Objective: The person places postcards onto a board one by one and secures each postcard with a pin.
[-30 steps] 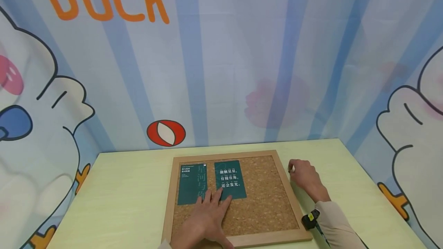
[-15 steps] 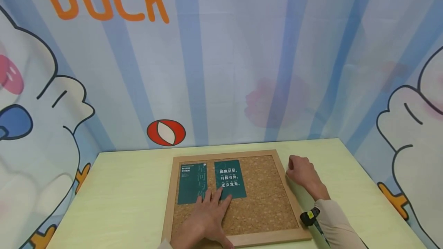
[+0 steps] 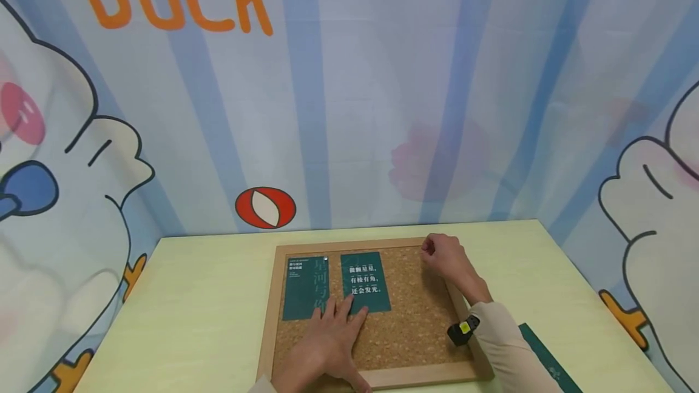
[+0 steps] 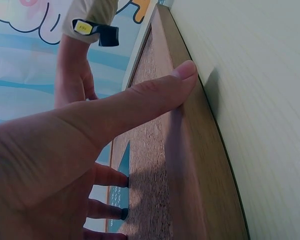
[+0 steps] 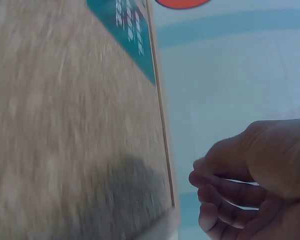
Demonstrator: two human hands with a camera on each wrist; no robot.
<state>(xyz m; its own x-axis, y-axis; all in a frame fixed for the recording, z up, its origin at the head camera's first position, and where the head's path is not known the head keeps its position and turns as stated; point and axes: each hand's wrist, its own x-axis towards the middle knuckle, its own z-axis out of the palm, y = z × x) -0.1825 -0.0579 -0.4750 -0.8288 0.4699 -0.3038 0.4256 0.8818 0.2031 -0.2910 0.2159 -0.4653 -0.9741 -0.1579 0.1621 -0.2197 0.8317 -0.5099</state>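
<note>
A wood-framed corkboard (image 3: 411, 335) lies on the table with two dark green cards on it. The left card (image 3: 301, 290) carries a small shiny thumbtack (image 3: 326, 258) at its top right corner; no tack shows on the right card (image 3: 364, 272), which has white lettering. My left hand (image 3: 329, 344) rests spread on the board, fingertips at the cards' lower edges and thumb (image 4: 155, 95) on the near frame rail. Over the board's far right corner, my right hand (image 3: 449, 259) pinches thumb and forefinger together. The small thing between them, seen earlier as a pale tack, is hidden now.
Another dark green card (image 3: 546, 353) lies on the pale table (image 3: 207, 308) to the right of the board, partly under my right sleeve. A striped cloth backdrop (image 3: 360, 90) with cartoon prints stands behind and beside the table.
My right hand has moved left from beside the board to over its far right corner, uncovering the card on the table. My left hand holds its place.
</note>
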